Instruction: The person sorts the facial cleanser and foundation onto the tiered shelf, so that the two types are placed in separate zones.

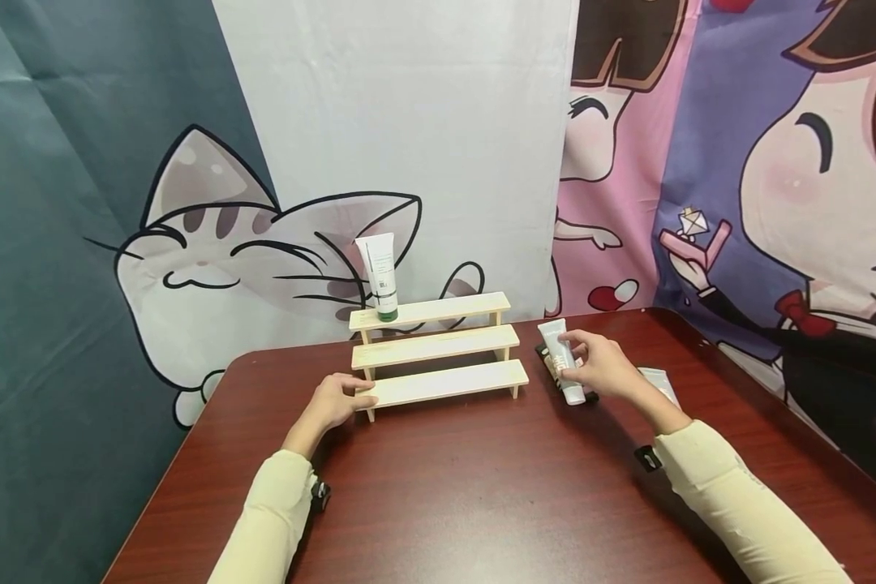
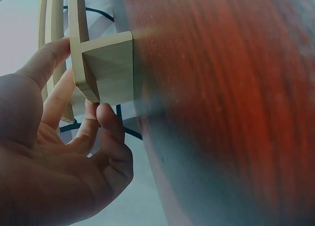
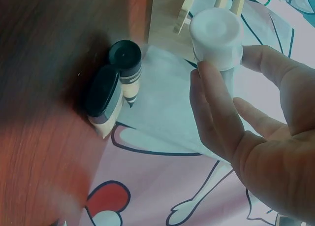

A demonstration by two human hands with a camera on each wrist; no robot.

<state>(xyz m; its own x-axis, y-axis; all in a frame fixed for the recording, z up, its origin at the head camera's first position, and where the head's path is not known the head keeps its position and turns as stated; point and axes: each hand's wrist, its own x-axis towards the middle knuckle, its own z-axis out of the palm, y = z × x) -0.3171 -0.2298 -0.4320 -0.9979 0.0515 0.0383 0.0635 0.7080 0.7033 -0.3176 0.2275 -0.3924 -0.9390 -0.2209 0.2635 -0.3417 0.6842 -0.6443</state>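
Observation:
A three-step wooden display stand (image 1: 448, 384) stands on the table. My left hand (image 1: 336, 400) grips the left end of its lowest step, the thumb and fingers around the board's end in the left wrist view. My right hand (image 1: 604, 365) pinches a white squeeze tube (image 1: 555, 332) with grey lettering, its cap end pointing down toward me. In the right wrist view the tube's round white cap (image 3: 216, 34) shows between thumb and fingers. On the top step's left side, a white tube with a green cap (image 1: 381, 272) stands upright on its cap.
Two black-capped tubes, one round-capped (image 3: 129, 71) and one flat-capped (image 3: 104, 95), lie on the table under the right hand. Another pale tube (image 1: 659, 381) lies behind the right wrist. A cartoon-printed cloth (image 1: 409, 122) hangs behind the red-brown table (image 1: 438, 495).

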